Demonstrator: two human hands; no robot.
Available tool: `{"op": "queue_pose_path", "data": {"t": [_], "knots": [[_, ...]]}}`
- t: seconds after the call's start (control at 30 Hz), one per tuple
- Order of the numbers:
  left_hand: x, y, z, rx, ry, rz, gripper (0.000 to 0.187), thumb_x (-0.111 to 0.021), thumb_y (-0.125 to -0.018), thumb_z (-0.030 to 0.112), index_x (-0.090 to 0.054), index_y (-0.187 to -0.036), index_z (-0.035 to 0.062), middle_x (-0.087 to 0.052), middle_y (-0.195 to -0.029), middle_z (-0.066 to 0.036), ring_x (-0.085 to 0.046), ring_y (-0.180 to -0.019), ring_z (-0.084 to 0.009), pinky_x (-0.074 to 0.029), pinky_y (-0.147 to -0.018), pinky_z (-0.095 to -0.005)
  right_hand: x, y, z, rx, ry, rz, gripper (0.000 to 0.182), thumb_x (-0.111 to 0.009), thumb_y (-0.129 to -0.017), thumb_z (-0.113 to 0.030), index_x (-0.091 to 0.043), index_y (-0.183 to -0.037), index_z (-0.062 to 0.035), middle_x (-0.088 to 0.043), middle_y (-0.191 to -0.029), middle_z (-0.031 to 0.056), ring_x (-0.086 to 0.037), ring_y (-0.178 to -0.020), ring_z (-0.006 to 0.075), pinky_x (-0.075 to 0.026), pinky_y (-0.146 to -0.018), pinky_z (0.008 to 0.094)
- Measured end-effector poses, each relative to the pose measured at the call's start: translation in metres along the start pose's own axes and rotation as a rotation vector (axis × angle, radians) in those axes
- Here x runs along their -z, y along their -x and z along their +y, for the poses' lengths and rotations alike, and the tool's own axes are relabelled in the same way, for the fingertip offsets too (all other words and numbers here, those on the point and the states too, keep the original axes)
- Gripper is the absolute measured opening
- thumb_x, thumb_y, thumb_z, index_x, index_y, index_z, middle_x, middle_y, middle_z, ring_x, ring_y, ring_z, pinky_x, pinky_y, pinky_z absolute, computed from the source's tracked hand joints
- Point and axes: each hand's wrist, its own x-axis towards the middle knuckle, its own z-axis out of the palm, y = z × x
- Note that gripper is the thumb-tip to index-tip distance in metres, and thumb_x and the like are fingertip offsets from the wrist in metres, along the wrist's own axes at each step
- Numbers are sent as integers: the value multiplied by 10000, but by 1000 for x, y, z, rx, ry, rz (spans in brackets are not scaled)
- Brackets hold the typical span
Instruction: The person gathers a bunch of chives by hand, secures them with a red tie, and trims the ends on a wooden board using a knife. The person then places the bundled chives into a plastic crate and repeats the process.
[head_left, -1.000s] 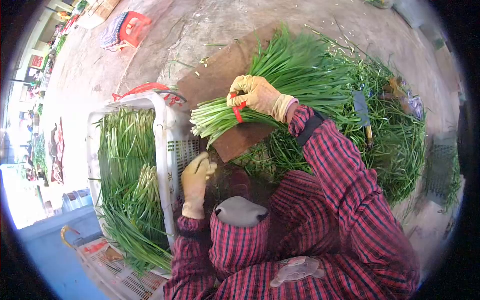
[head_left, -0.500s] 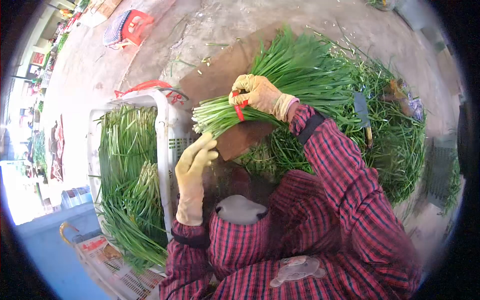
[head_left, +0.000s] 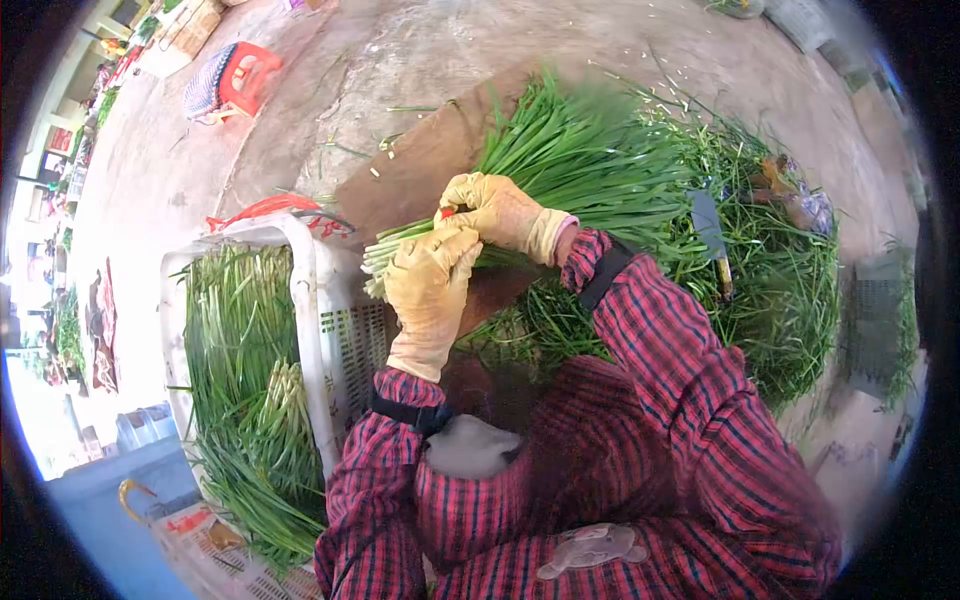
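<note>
I have the two gloved hands together just to the right of the white crate (head_left: 338, 275), on a bunch of greens (head_left: 590, 170). The right hand (head_left: 492, 215) is closed over the bunch from above, fingers curled around the stems, and a bit of red tie (head_left: 446, 213) shows at its fingertips. The left hand (head_left: 432, 280), on the side nearer the crate, has its fingers bent and drawn close to one another; it lies over the pale stem end and meets the right hand there. I cannot tell whether it grips the stems or the tie, since the glove covers that spot.

The bunch lies right of the crate, its cut ends pointing toward the crate and its leaves fanning away from it. Beneath the bunch I make out a brown board (head_left: 400, 185). Inside the crate I see packed greens (head_left: 240, 310), and a red bag (head_left: 270, 208) sits at its far edge. Well to the right of the crate spreads a heap of loose greens (head_left: 780, 310), with a knife (head_left: 708, 225) lying on it. Past the crate's far end, well apart, stands a red stool (head_left: 250, 78).
</note>
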Motion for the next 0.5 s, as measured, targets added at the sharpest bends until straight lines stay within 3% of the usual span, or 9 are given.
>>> {"op": "queue_pose_path", "data": {"t": [0.03,0.1,0.13,0.3,0.37,0.5], "knots": [[0,1,-2,-3,6,-1,132,-718,-818,225,-730,-918,140,-704,-942,-35,-636,-868,-276,-491,-780,-384,0,1,1,-3,4,5,149,-714,-812,-146,-655,-879,-27,-604,-853,62,-590,-835,197,-469,-785,308],[2,2,-8,49,139,-126,125,-714,-825,193,-724,-925,120,-714,-950,-52,-661,-877,-270,-506,-774,-370,-3,0,0,72,206,77,218,-704,-793,-252,-684,-892,-59,-642,-890,101,-619,-876,271,-483,-793,342],[2,4,-10,43,216,-79,113,-716,-825,159,-715,-919,97,-720,-938,-65,-679,-881,-265,-518,-772,-357,-4,1,-1,73,196,96,209,-693,-798,-252,-680,-888,-63,-634,-887,104,-615,-880,288,-483,-791,352],[0,9,-23,121,385,-112,114,-717,-835,139,-698,-922,68,-717,-890,-86,-686,-816,-261,-527,-754,-345,-8,2,-2,68,170,134,180,-691,-796,-229,-681,-878,-68,-629,-869,95,-611,-861,276,-483,-769,361],[3,5,-22,304,399,-183,114,-706,-854,147,-689,-921,56,-713,-871,-100,-684,-787,-267,-523,-735,-345,-7,0,-2,96,199,147,175,-696,-791,-225,-679,-861,-65,-627,-859,95,-609,-857,273,-483,-758,363],[8,2,-19,256,324,-170,121,-691,-875,161,-674,-913,47,-707,-854,-110,-682,-766,-267,-517,-718,-355,-8,0,-3,100,212,167,119,-699,-804,-147,-659,-857,-48,-590,-853,67,-586,-829,233,-479,-760,339]]}}
